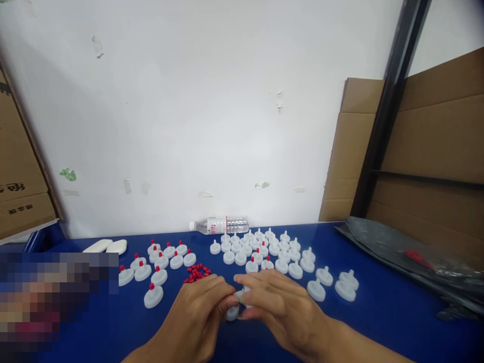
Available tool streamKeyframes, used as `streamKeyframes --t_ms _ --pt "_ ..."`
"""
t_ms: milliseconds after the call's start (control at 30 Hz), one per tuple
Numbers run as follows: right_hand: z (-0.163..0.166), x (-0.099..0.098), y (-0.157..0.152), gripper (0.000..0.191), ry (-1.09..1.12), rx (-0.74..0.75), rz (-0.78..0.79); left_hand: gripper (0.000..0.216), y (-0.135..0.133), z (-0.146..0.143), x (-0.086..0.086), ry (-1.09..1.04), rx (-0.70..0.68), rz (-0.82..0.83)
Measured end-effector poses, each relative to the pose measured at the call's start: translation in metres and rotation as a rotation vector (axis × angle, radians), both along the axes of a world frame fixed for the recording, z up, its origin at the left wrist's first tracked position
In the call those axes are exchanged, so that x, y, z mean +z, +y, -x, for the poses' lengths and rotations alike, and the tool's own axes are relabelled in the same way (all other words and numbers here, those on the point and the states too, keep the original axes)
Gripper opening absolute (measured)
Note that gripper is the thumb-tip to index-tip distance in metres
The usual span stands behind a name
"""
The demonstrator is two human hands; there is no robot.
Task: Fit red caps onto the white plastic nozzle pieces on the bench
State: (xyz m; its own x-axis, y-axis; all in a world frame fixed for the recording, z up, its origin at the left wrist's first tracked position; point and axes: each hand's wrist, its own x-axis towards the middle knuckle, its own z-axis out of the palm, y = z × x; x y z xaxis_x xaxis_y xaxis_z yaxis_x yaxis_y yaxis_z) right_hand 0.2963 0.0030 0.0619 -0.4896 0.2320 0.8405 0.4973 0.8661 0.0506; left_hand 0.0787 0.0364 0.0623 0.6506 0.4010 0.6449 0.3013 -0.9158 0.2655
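Note:
Near the front of the blue table, my left hand (202, 310) and my right hand (282, 302) meet with bent fingers. Between them is a white spouted cap (247, 297), partly covered by my right fingers, which grip it. My left thumb and forefinger pinch together at its spout; whatever is in that pinch is hidden. Just below the fingertips shows part of another white cap (232, 313). A pile of small red tips (197, 272) lies beyond my left hand. Several white caps with red tips (153, 296) stand to the left.
Many spouted caps (240, 257) stand beyond my right hand, mostly without red tips. Against the wall lies a clear bottle (227, 225). Two white oval objects (116, 247) rest at the back left. Dark plastic sheeting (408, 262) covers the right side, near cardboard (431, 136).

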Motion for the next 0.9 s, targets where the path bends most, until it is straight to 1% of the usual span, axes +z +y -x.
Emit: streamKeyframes --t_ms 133,300,433,533,600,767,833,900 --pt "-0.002 0.000 -0.002 0.022 -0.066 -0.033 -0.104 0.029 0.000 -0.001 0.001 0.012 -0.045 0.108" --pt "0.000 0.007 -0.007 0.017 -0.075 -0.071 -0.188 0.031 -0.001 -0.002 0.003 0.020 -0.067 0.175" --pt "0.001 0.007 -0.009 0.025 -0.098 -0.105 -0.258 0.035 -0.004 -0.001 0.003 0.061 -0.040 0.224" --pt "0.000 0.003 -0.009 0.022 -0.134 -0.108 -0.295 0.039 -0.007 0.000 0.002 0.090 -0.040 0.269" --pt "0.000 0.001 -0.007 0.020 -0.147 -0.103 -0.297 0.043 -0.006 0.000 0.002 0.111 -0.039 0.302" --pt "-0.001 0.004 -0.002 0.022 -0.168 -0.083 -0.253 0.044 0.001 -0.002 0.007 0.090 -0.043 0.278" --pt "-0.002 0.008 0.000 0.019 -0.170 -0.118 -0.213 0.044 0.004 -0.004 0.011 0.062 -0.012 0.338" --pt "-0.004 0.012 0.002 0.018 -0.210 -0.176 -0.153 0.044 0.008 -0.004 0.013 0.016 0.052 0.406"
